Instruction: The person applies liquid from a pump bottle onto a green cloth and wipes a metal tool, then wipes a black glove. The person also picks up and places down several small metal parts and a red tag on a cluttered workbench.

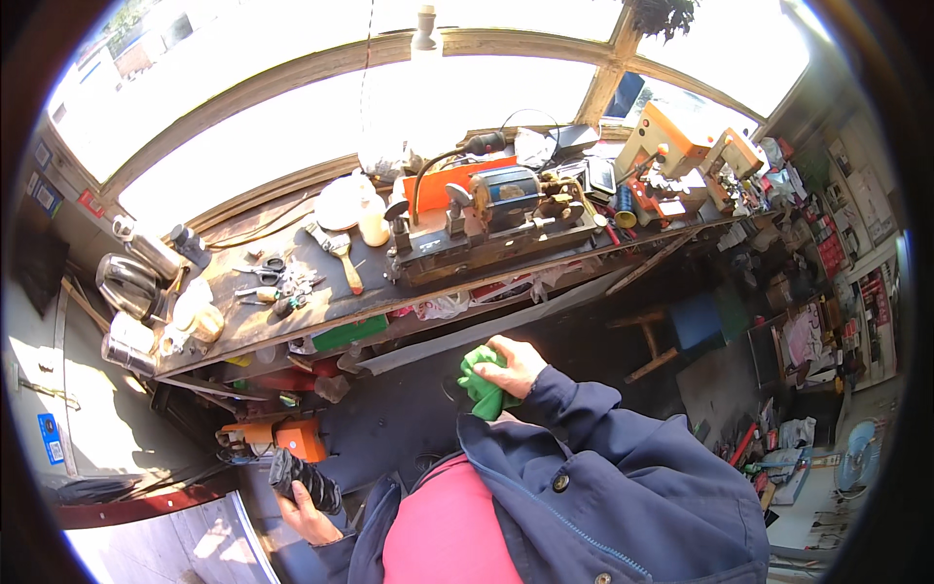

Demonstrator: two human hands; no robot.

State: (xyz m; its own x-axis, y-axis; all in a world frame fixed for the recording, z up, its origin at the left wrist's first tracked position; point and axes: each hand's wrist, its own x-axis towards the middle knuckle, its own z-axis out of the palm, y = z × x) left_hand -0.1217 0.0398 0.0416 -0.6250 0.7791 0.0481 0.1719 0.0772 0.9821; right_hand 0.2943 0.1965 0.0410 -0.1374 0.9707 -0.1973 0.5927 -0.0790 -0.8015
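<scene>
My right hand (519, 365) grips a bunched green cloth (483, 383) in front of my chest, its fingers folded over the top. Lower down on the left, my left hand (310, 520) holds a black wrinkled object (306, 478); it resembles a folded bag or cover, but I cannot tell exactly. The two hands are well apart, on either side of my open dark blue jacket. Ahead of them stands a wooden workbench (306, 321) under a window, carrying a key-cutting machine (503, 201) with a blue motor.
Scissors (268, 271), a paintbrush (345, 263) and a metal kettle (128, 285) are on the bench's left part. Orange-topped machines (668, 146) stand at its right end. An orange machine (299, 438) sits low at left, a blue-seated stool (693, 325) at right.
</scene>
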